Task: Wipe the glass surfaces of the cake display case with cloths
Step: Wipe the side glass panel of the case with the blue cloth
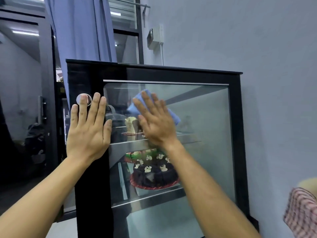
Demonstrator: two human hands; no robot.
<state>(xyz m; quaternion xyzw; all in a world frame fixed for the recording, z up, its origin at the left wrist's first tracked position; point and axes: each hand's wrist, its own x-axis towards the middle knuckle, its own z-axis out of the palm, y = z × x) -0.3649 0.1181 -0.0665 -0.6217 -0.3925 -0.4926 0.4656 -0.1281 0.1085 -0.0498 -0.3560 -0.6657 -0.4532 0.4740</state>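
The cake display case (154, 69) stands against a grey wall (257, 40), its glass door (205, 126) facing the camera. The right hand (154, 121) lies flat on the upper part of the glass, fingers (147, 102) straight and spread, pressing a blue cloth (171, 115) against the pane; the flat palm probably spreads pressure so the cloth wipes evenly. The left hand (89, 129) rests open on the black door frame (92, 186), fingers straight, 1 fingertip over a round silver lock (84, 99), apparently bracing the door so it does not swing. Behind the glass, a chocolate cake (154, 172) sits on a lower shelf and a paler cake slice (131, 125) above. A checked cloth (301, 212) shows at the right edge.
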